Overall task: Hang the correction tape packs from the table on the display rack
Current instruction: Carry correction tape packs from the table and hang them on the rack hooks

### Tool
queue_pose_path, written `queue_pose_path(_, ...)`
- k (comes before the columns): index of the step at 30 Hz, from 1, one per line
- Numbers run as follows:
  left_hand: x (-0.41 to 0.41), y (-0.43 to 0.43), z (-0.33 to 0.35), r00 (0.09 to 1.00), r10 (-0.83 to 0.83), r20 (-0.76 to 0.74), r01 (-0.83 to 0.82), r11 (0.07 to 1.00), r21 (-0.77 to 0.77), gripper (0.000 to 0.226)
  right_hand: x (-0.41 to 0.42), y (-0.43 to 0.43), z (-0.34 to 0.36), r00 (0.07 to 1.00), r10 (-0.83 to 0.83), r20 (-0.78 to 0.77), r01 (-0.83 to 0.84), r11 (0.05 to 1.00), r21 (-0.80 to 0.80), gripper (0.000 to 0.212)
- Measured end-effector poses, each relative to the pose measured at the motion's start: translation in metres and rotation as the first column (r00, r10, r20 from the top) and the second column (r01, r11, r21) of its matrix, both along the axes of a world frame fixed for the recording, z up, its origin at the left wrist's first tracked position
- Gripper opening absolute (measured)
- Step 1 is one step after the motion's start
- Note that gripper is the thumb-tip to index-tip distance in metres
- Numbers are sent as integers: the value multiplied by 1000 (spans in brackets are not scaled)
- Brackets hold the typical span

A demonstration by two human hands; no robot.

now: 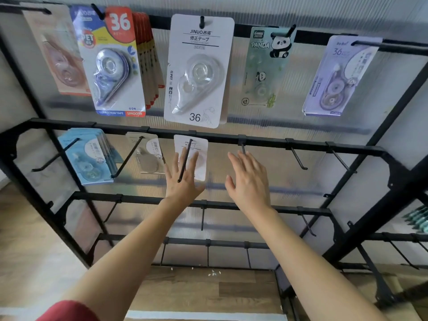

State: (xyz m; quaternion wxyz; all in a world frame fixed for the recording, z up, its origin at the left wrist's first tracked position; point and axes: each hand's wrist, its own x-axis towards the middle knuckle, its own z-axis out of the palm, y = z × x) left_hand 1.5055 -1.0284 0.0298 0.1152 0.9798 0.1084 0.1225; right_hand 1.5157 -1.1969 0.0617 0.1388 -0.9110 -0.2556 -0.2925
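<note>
Head view: we see both hands spread and empty, left hand (183, 179) on the upright white pack (201, 156), right hand (249, 181) just beside.

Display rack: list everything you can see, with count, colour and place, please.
rack: one, black, fills view
pink pack: one, top left
blue-red packs: stack, top, second hook
big white pack: one, top middle
panda pack: one, green, top right
lilac pack: one, top far right
blue packs: stack, second row left
beige pack: one, second row
small white pack: one, behind left hand
bare hooks: several, black, lower rows
floor: wood, below
left hand: open, against small white pack
right hand: open, empty
</note>
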Motion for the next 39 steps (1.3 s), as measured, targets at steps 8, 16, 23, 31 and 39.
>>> queue_pose_path(8,-70,-16,-4,999,-20,42,20,1000,9,78,-20,-7,11,998,3,-58,-4,1000,-23,55)
queue_pose_path(16,-141,-21,-12,1000,29,0,-29,997,-70,77,-98,6,-35,993,113,-27,-112,993,42,57)
queue_pose_path(23,-228,6,-31,983,185,-11,-185,975,-123,74,-170,35,-66,920,280,-273,-265,960,94,56)
queue_pose_path(31,-397,49,-47,900,424,-104,-436,884,-170,74,-296,86,-80,776,431,-460,-452,889,70,54)
queue_pose_path(39,-595,76,-54,720,681,-133,-693,701,-169,73,-438,151,-82,653,501,-568,-606,795,3,61)
